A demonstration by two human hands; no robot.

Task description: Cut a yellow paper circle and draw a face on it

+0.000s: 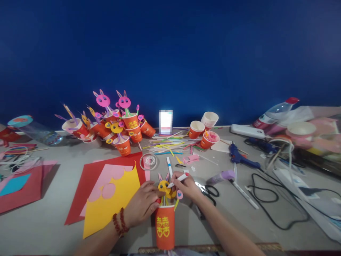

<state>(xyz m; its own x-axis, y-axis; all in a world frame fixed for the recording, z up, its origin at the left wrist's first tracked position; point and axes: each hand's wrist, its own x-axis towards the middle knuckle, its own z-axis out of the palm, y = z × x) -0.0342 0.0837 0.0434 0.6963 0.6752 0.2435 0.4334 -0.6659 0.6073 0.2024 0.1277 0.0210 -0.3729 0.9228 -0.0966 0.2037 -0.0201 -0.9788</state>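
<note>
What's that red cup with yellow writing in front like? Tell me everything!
The red paper cup is upright near the table's edge. Its rim is white, and two yellow symbols decorate its side. Yellow-green fuzzy stems rise from it, below a yellow paper rabbit face. The left hand is by its rim; I can't tell whether they touch.

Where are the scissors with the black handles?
In the head view, the black-handled scissors lie on the table, just right of the right hand and left of the blue glue gun.
</note>
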